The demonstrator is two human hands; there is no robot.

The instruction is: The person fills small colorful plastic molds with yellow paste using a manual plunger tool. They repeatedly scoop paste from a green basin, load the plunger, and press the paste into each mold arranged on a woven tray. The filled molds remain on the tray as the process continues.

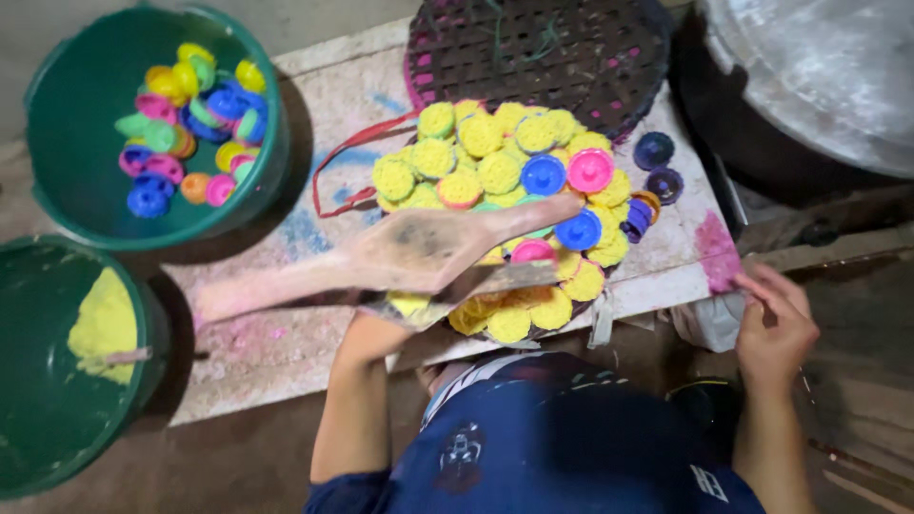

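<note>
While the left hand (381, 328) grips a wooden paddle (381, 257) over the yellow cakes (495, 171), the right hand (776, 328) pinches a white bag (714, 319); looks mid-pressing, next wants careful aim.

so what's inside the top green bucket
The green bucket holds a loose heap of small coloured caps: yellow, pink, blue, green, orange. Whatever lies beneath the heap is covered.

Bare board strip (314, 124) between green tub (271, 143) and yellow discs (481, 157).

Matt, dusty wooden paddle (381, 259); glossy plastic bucket (57, 124); rough woven basket (571, 48); powdery yellow discs (481, 171).
</note>
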